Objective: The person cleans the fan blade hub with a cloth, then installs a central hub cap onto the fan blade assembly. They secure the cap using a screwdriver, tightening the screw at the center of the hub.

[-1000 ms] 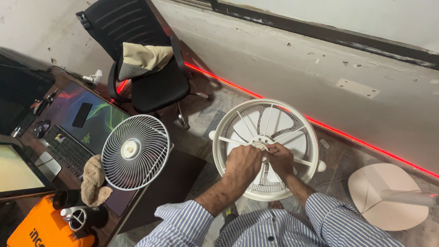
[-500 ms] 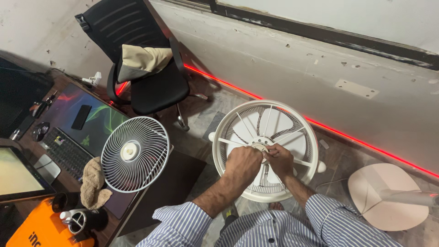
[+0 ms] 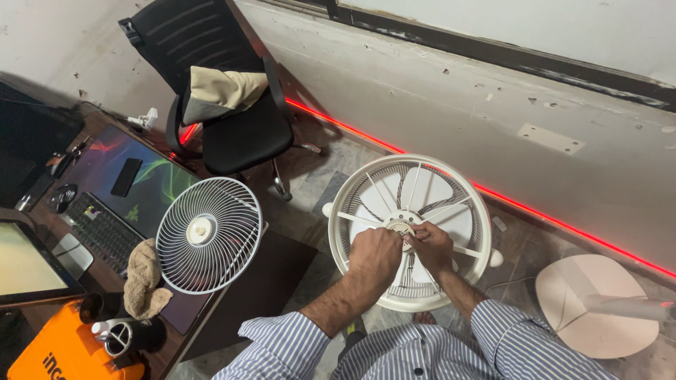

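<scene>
Now both hands at hub (image 3: 403, 226) of fan (image 3: 410, 231), centre frame, on floor. Left hand (image 3: 377, 257) curled over hub, grip closed on it. Right hand (image 3: 431, 246) fingertips pinched together at hub. Loose grille (image 3: 208, 234) left, on surface edge. Chair (image 3: 225, 105) upper left.

Seen from above, the left hand (image 3: 376, 255) and right hand (image 3: 431, 245) meet at the hub (image 3: 402, 226) of a white fan (image 3: 408, 231) standing on the floor, fingers pinched together there. A loose grille (image 3: 208, 234) rests on the counter (image 3: 262, 278) to the left, beside a rag (image 3: 144, 278) and keyboard (image 3: 102, 231). A black chair (image 3: 225, 91) stands behind.
</scene>
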